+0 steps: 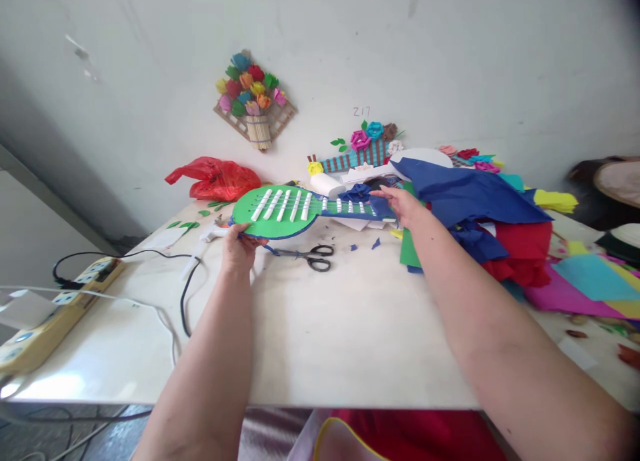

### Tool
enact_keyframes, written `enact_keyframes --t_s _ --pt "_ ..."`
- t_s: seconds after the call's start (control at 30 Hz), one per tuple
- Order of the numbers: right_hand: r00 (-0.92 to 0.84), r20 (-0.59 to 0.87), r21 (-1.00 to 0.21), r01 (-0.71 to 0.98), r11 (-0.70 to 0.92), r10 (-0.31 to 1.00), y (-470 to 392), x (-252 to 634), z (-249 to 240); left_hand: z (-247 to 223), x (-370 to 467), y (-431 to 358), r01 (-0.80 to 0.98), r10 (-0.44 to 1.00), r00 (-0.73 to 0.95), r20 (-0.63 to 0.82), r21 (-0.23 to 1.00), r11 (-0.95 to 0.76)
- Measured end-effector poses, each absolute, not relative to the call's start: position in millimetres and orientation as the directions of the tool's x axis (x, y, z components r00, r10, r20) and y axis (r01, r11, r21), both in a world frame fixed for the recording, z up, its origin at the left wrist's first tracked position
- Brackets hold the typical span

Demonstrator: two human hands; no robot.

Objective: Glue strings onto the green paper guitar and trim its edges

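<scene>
A handmade toy lute [287,214] spans the space between my hands, held above the table. Its round green body has blue edging and white strips across the strings; its blue neck extends to the right. My left hand [240,246] is closed on the lower left rim of the body. At the far end of the neck, my right hand [403,204] grips the blue tip between thumb and fingers. Black-handled scissors [313,256] lie on the table just below the lute, next to small blue scraps.
Blue crepe paper [475,188] and red paper [525,248] pile up at the right. A red plastic bag [215,179] sits at the back left. A power strip [95,281] with cables, and a white glue gun [214,232], occupy the left side. Paper flowers [255,88] decorate the wall.
</scene>
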State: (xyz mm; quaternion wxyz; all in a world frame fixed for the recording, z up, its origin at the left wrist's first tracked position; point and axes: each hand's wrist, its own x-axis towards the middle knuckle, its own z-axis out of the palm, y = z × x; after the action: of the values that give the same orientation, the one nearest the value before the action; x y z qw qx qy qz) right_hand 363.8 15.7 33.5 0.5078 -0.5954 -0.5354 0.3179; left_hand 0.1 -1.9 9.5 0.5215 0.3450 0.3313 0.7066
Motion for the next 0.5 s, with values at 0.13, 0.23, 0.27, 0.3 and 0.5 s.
enact_keyframes --t_s 0.13,0.23,0.27,0.3,0.5 --pt "0.188 0.111 -0.994 0.046 0.104 0.976 18 362 32 9 1 -2 -0.506 0.967 -0.223 0.126 0.833 -0.225" --pt "0.505 0.232 -0.956 0.276 0.099 0.831 21 364 34 11 2 -3 -0.508 0.966 -0.236 0.104 0.834 -0.214" --pt "0.583 0.28 -0.913 0.407 0.024 0.763 20 364 36 11 3 -3 -0.504 0.967 -0.236 0.094 0.839 -0.204" --pt "0.619 0.318 -0.839 0.536 -0.09 0.718 19 364 38 11 4 -3 -0.497 0.968 -0.236 0.085 0.846 -0.195" --pt "0.474 0.281 -0.271 0.873 -0.405 0.834 8 355 55 6 7 1 -0.449 0.976 -0.178 0.123 0.873 -0.191"
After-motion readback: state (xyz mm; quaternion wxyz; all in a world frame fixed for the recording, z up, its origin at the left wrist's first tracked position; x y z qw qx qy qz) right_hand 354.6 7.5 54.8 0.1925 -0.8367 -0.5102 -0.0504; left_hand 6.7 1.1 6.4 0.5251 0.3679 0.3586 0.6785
